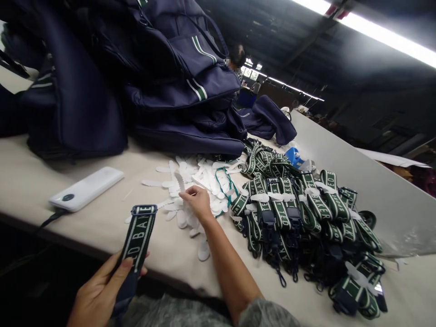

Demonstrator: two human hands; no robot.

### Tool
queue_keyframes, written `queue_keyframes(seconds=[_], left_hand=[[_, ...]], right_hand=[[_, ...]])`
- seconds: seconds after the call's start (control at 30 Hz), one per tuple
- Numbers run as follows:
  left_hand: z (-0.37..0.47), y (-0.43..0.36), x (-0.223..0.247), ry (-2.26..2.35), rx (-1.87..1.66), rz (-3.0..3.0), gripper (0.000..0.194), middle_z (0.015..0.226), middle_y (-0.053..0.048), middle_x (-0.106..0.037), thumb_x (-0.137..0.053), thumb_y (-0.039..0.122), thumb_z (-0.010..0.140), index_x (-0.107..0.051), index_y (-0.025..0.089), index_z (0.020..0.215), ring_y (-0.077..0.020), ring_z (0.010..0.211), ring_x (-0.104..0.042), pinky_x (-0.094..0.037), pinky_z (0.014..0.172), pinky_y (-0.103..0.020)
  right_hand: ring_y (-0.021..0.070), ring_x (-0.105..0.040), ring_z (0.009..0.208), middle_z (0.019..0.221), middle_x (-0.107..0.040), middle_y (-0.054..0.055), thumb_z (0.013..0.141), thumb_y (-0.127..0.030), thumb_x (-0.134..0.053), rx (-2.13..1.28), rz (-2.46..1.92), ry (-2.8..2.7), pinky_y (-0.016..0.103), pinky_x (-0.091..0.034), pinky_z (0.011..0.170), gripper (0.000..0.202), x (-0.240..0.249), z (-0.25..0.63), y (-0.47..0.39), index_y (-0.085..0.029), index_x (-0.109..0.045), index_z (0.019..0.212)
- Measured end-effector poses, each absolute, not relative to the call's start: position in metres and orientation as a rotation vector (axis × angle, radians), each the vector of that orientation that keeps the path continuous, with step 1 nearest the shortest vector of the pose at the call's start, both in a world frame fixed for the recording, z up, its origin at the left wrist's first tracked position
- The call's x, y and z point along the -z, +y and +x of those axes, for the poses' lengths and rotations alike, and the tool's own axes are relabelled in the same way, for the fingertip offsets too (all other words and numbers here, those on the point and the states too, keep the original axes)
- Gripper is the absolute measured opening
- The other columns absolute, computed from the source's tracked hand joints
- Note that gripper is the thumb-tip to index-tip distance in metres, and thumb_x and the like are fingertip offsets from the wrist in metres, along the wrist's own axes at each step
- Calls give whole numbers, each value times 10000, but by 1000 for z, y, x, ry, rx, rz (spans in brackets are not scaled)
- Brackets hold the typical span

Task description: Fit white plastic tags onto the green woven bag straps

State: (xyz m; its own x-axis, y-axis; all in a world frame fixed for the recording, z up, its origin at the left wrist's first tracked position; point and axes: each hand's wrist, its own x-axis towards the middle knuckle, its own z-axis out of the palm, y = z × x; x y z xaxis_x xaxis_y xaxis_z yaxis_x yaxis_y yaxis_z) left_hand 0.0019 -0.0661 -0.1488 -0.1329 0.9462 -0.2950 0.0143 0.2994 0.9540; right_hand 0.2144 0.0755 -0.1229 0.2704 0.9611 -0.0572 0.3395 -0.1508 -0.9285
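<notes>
In my left hand (105,284), near the table's front edge, is a folded dark green shoulder strap (138,234) with white lettering and a buckle at its upper end. The thumb presses on its face. Over a heap of white plastic ties (204,179), my right hand (197,202) pinches one white tie (179,181) that points upward. A teal cord loop (225,181) lies among the heaped ties. To the right of the heap, several folded straps (282,200) are bundled with white ties around them, with dark metal hooks at their lower ends.
Navy bags (184,91) with green and white stripes are piled at the back. A white power bank (86,188) with a black cable lies at the left. A blue object (293,156) sits behind the straps. A pale panel (340,150) borders the right side. A person (236,59) is in the background.
</notes>
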Motion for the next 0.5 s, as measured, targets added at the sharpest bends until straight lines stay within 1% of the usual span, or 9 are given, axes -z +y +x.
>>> queue_keyframes(seconds=[0.07,0.13,0.17,0.23,0.3,0.37,0.43,0.5], left_hand=[[1,-64,140,1463,-1051,877,491,818,-19,-767,-738,621,706,-718,250,1028,-181,718,-688,-535,566,-139],[0,-63,131,1427,-1110,787,458,878,-6,-771,-762,589,704,-718,251,1009,-167,770,-687,-551,670,-131],[0,-63,126,1402,-1148,750,436,887,-3,-769,-772,569,705,-720,250,998,-170,775,-686,-557,677,-142],[0,-63,118,1363,-1215,712,390,861,-5,-763,-782,536,711,-725,251,970,-189,760,-685,-568,635,-178],[0,-63,112,1335,-1266,738,356,851,-8,-759,-780,503,730,-722,246,970,-202,761,-687,-570,636,-205],[3,-62,107,1299,-1274,803,376,884,-11,-760,-782,477,741,-709,226,1011,-208,775,-691,-567,657,-215],[8,-61,102,1270,-1243,880,429,877,-20,-758,-779,474,745,-691,194,1058,-197,740,-686,-547,611,-201],[15,-60,98,1229,-1229,900,462,841,-31,-753,-776,480,749,-678,170,1077,-181,703,-680,-531,586,-192]], right_hand=[[105,-540,585,622,-561,-59,743,-394,-708,-994,-1492,-1121,204,-441,573,245,119,205,65,-181,-590,719],[105,-543,530,581,-529,-66,746,-413,-675,-1087,-1354,-1024,197,-437,508,268,114,194,58,-190,-526,732],[110,-556,515,567,-529,-65,742,-408,-665,-1131,-1299,-979,200,-446,494,271,112,189,55,-196,-497,736],[124,-589,506,562,-565,-46,731,-395,-655,-1210,-1204,-909,216,-481,498,267,107,180,49,-200,-473,751],[135,-608,505,570,-614,-5,722,-395,-661,-1281,-1129,-876,235,-512,514,265,103,170,42,-182,-506,750],[131,-605,506,578,-637,27,716,-399,-684,-1376,-1018,-852,231,-517,514,277,100,157,31,-153,-558,716],[99,-542,458,535,-600,5,693,-384,-722,-1507,-873,-779,193,-462,447,286,98,143,17,-146,-569,648],[64,-422,381,471,-517,-38,650,-351,-746,-1656,-791,-646,163,-331,340,286,98,130,4,-156,-543,595]])
